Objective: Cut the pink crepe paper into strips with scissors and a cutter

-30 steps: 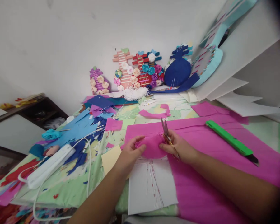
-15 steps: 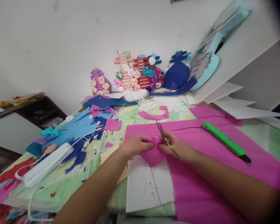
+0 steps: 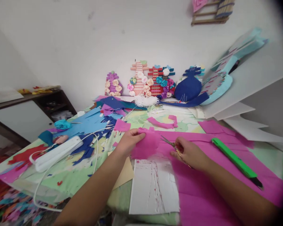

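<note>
Between the thumb and fingers of my left hand (image 3: 131,141) I pinch a small piece of magenta crepe paper (image 3: 147,147), slightly blurred. My right hand (image 3: 190,153) is closed around a pair of small scissors (image 3: 174,145) with gold handles, their tips pointing left toward the piece, a little apart from it. Under and beside my right hand spreads a large magenta sheet (image 3: 202,188). Below the held piece lies a white board (image 3: 153,191) scored with cut lines. A green utility knife (image 3: 234,160) rests on the sheet at the right.
Left are a white power strip (image 3: 58,153) with cable, blue paper scraps (image 3: 89,122) and a cyan roll (image 3: 63,124). Decorated paper instruments (image 3: 155,83) stand along the wall, with a tangle of white string (image 3: 146,101) in front. Folded white boards (image 3: 247,91) lean at the right.
My hands have moved apart: the left has carried the magenta piece leftward, and the scissors have come away to the right, blades now tilted more leftward. The camera view has shifted too.
</note>
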The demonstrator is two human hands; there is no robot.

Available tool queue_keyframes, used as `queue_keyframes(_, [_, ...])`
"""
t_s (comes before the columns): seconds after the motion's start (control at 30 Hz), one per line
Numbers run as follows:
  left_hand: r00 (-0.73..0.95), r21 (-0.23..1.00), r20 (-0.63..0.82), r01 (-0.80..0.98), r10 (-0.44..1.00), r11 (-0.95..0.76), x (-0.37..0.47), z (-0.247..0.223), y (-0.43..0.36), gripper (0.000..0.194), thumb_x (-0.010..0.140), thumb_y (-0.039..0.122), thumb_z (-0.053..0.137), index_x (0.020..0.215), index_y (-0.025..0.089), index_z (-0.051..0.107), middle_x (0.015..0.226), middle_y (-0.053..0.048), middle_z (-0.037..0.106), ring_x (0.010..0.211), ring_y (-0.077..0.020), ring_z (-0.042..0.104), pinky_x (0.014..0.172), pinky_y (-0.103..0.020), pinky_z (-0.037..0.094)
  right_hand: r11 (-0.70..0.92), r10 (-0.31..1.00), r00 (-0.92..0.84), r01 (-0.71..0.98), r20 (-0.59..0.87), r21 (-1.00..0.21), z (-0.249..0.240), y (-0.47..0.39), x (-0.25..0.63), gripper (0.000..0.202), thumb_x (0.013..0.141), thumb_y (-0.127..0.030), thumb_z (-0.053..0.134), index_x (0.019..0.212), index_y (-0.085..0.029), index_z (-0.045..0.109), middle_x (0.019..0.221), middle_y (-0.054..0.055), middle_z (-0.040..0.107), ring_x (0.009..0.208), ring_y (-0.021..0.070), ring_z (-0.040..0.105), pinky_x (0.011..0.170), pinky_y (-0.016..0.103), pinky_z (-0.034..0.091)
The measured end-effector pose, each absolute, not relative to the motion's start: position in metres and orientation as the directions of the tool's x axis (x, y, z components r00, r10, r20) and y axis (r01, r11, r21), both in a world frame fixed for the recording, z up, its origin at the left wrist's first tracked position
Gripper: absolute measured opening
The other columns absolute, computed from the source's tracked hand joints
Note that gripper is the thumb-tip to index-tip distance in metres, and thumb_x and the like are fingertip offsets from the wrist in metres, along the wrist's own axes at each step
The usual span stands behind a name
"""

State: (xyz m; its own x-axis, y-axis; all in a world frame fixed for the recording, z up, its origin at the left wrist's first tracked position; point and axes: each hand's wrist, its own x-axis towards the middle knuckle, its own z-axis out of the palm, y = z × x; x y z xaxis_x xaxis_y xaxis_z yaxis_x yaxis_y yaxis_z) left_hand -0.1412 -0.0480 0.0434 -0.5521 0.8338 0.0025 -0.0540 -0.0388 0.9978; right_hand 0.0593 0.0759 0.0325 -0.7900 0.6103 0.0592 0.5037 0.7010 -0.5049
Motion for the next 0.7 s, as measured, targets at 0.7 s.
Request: queue_keyframes(0.7, [-0.453,0.981,0.078,0.195,0.888,0.014,-0.140,0.022,-0.055,0.011,0.063,0.026,0.066,0.068,0.017,0.067,0.063,0.001,0.058,0.059,-0.0125,0.049,0.057,-0.021,0.036,0.728,0.429,-0.892,0.433,-0.139,-0.532,0.029,0.081,0.062,0.034,0.062,-0.050,0.057,0.077,-0.020,0.049,0.077,0.003,0.057,0.063,0.0153,0.047,0.052,0.024,0.031])
